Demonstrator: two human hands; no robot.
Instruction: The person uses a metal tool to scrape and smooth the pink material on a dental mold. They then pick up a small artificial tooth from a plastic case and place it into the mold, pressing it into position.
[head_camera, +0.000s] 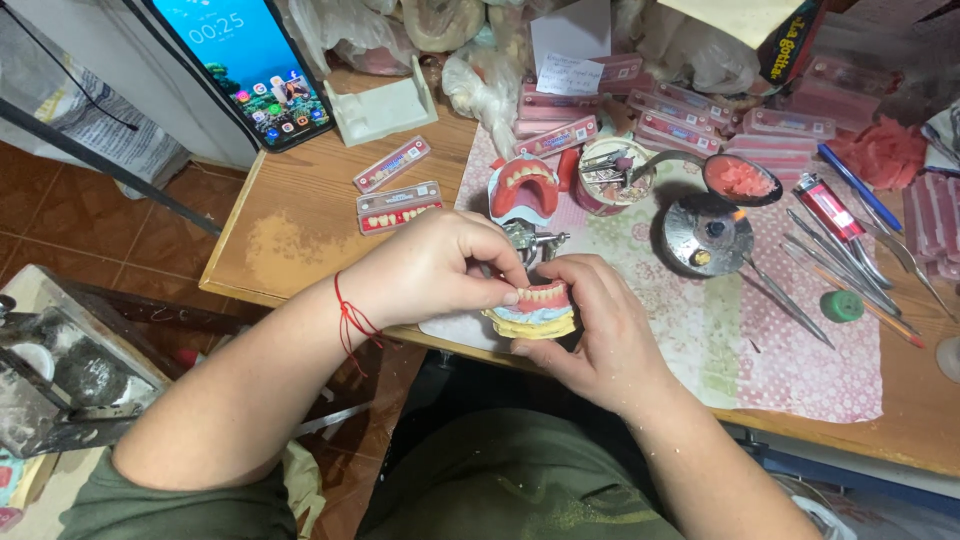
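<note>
Both hands (520, 300) gripping denture model (535, 310), pink wax in dish (740, 180), instruments in cup (612, 175)

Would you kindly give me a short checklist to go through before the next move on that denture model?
1. Both hands on the denture model: ok, left hand and right hand grip it from either side.
2. Model supported: ok, it sits at the table edge, over a white pad.
3. Teeth row in view: ok, facing up between the fingertips.
4. Second denture kept apart: ok, it stands behind on its mount, untouched.
5. Hand tools within reach: ok, laid out on the cloth to the right.
6. Burner out: cannot tell, no flame visible.
</note>
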